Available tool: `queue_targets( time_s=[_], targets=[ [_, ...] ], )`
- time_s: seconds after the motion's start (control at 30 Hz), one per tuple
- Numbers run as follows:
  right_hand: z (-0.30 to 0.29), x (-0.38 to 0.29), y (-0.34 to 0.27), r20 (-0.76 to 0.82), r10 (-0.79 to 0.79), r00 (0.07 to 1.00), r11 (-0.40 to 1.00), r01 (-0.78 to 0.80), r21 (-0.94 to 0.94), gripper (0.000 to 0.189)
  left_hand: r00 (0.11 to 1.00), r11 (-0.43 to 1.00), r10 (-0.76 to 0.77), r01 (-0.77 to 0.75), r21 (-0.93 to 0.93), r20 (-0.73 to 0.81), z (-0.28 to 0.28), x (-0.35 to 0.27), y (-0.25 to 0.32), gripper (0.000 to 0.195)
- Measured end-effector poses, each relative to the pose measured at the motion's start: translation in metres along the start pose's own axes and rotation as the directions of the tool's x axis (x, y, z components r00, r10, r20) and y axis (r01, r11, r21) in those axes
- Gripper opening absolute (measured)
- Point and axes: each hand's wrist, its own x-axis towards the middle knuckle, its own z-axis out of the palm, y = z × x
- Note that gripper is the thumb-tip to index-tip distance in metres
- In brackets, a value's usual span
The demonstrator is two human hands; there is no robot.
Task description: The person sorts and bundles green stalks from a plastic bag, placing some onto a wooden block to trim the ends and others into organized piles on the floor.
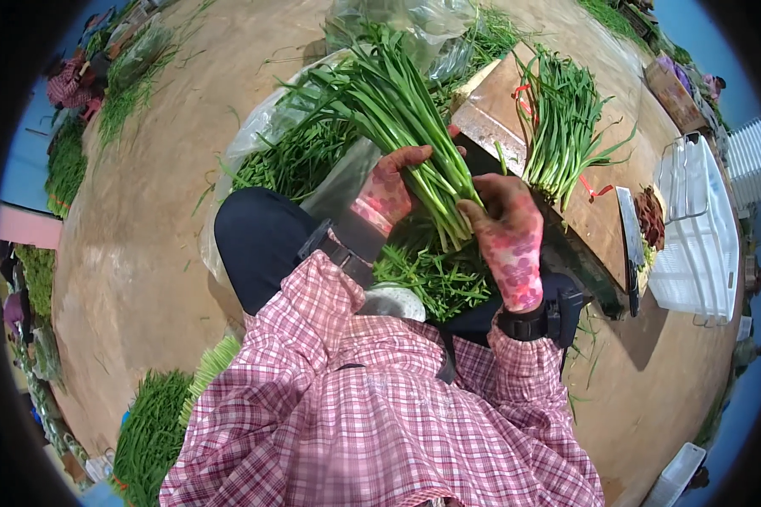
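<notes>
A thick bunch of garlic chives [412, 120] rises in front of my body, leaf tips pointing away and pale stem ends towards me. My left hand [387, 190], in a floral fingerless covering, is wrapped around the bunch from its left side. At the lower stems, the thumb and fingers of my right hand [510, 215] pinch the right edge. Loose green chives [437, 272] lie beneath, between my knees. On the low wooden board [488, 108] to the right rests another bunch of chives [561, 127], with a red tie [595, 189] near its stem ends.
A knife [628, 234] lies along the board's right edge beside reddish-brown strips [650, 218]. White plastic crates [694, 241] stand farther right. An open clear plastic bag [234, 158] holds loose chives to the left. Bundled greens [149, 437] stand at lower left; a person [73, 82] sits at far left.
</notes>
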Motion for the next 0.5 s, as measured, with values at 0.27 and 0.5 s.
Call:
queue_targets(
  time_s=[0.27, 0.5],
  targets=[
    [0.032, -0.003, 0.017, 0.082, 0.220, 0.972, 0.817, -0.230, 0.529, 0.016, 0.993, 0.996, 0.079, -0.076, 0.042, -0.082, -0.014, -0.004, -0.003, 0.057],
    [-0.007, -0.028, 0.105, 0.277, 0.458, 0.844, 0.413, -0.479, 0.775, 0.009, 0.794, 0.955, 0.285, -0.188, 0.229, -0.537, -0.013, -0.005, 0.037, 0.034]
  ],
)
